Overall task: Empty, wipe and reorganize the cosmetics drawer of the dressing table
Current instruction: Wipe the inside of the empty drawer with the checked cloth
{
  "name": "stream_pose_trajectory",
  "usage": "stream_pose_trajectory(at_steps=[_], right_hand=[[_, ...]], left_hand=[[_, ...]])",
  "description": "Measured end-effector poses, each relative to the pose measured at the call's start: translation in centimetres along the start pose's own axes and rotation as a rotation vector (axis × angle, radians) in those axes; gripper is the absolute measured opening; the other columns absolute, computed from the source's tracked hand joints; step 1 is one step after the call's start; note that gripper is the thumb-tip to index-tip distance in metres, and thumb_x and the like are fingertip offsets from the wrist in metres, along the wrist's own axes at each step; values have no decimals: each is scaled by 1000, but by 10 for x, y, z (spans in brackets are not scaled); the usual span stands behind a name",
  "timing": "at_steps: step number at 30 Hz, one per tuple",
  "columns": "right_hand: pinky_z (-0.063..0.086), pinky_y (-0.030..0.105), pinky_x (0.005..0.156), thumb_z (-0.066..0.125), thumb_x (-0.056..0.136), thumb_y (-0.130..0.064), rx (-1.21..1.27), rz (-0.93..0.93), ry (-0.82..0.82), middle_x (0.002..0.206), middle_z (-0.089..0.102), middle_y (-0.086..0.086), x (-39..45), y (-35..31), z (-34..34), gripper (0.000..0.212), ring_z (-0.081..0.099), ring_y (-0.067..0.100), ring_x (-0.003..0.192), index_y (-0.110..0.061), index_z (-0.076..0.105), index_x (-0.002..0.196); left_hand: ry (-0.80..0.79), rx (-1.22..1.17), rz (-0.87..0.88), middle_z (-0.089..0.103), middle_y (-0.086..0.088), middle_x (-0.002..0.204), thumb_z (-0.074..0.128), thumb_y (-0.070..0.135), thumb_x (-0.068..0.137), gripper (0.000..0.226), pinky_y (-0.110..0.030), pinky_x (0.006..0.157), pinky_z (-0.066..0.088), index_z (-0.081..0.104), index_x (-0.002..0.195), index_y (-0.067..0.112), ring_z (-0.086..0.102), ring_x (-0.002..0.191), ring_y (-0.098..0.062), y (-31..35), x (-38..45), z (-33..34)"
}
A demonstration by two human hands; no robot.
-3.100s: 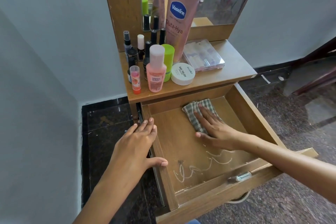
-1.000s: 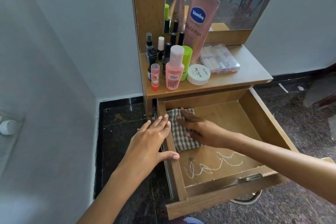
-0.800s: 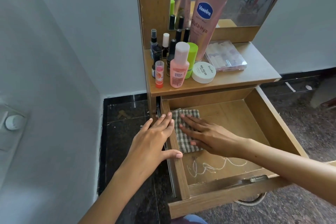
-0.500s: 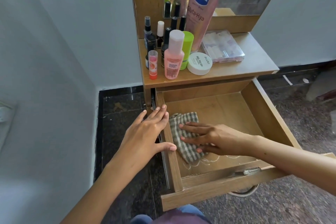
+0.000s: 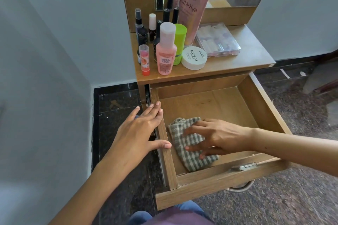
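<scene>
**Inspector A:** Drawer status?

**Inspector B:** The drawer (image 5: 206,107) is pulled out from the dressing table (image 5: 243,60). The only item in it is 1 checked cloth (image 5: 190,157), lying on the drawer floor in the front-left corner, close against the left wall.

**Inspector A:** Right hand?

**Inspector B:** The right hand (image 5: 217,137) reaches in from the right, forearm crossing over the drawer's front-right corner. Palm down, fingers spread and only slightly bent, fingertips pressing on the cloth. It is not gripping it.

**Inspector A:** Left hand?

**Inspector B:** The left hand (image 5: 139,131) lies flat on the drawer's left wall, fingers extended along the top edge toward the back, thumb hooked over the rim. It holds nothing else.

**Inspector A:** Tabletop?

**Inspector B:** Cosmetics stand grouped at the left: a pink bottle (image 5: 166,51), a green tube (image 5: 180,42), a white jar (image 5: 194,58), a tall Vaseline tube (image 5: 192,5) leaning against the mirror, and a clear case (image 5: 217,40) just beside them.
</scene>
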State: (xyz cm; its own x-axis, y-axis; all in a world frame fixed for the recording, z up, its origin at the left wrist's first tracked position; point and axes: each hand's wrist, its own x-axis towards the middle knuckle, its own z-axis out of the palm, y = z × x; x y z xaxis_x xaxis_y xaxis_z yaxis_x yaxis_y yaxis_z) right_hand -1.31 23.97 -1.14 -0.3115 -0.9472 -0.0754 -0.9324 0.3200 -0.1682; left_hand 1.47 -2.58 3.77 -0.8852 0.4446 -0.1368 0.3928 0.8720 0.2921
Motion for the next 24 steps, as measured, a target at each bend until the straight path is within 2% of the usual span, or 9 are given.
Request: stream_pose_trajectory(at_steps=[1,3,6,10,15,20,24], right_hand=[[46,36,96,51,95,-44,-36,-12,-7,139,47,6,-7,5,-2,37,48,21,122,-32,56,130],[32,40,112,45,98,-41,-119,-52,-59,152,32,8,-19,16,-3,44,31,24,139,-32,42,141],[21,41,118,39,101,-37,-149,-114,-157,159,14,3,-24,25,-2,48,9,20,147,-31,28,147],[17,44,118,42,100,-33,-137,-163,-155,159,13,2,-8,18,1,48,5,21,147,-32,29,147],[8,51,118,39,100,-38,-165,-132,-127,159,10,1,6,0,15,48,3,20,147,-38,27,146],[9,56,116,40,98,-35,-172,-76,-141,158,16,-4,-30,17,4,46,8,20,147,-41,33,143],[8,56,114,32,98,-35,-247,-41,-186,159,13,0,-46,25,-2,48,7,25,147,-41,26,146]], left_hand=[[0,-4,-1,-14,13,147,45,68,74,94,-22,108,-11,6,147,25,-14,131,5,0,0,0],[1,-7,-5,-14,14,146,45,68,74,93,-22,107,-12,7,147,24,-14,130,6,2,-1,-1],[1,14,1,-15,13,146,44,68,74,94,-22,107,-11,8,147,23,-14,130,5,2,-2,-2],[-3,13,0,-14,13,146,46,67,74,93,-22,108,-10,9,147,23,-11,132,5,2,-1,-3],[-2,-13,4,-10,11,151,47,67,73,94,-21,108,-11,8,147,23,-11,133,4,3,-1,-3],[-2,-5,8,-10,10,152,45,68,73,95,-21,107,-11,9,148,22,-11,132,4,3,-2,-3],[-3,6,13,-8,9,152,45,69,72,96,-21,107,-10,10,148,21,-9,134,3,1,0,-3]])
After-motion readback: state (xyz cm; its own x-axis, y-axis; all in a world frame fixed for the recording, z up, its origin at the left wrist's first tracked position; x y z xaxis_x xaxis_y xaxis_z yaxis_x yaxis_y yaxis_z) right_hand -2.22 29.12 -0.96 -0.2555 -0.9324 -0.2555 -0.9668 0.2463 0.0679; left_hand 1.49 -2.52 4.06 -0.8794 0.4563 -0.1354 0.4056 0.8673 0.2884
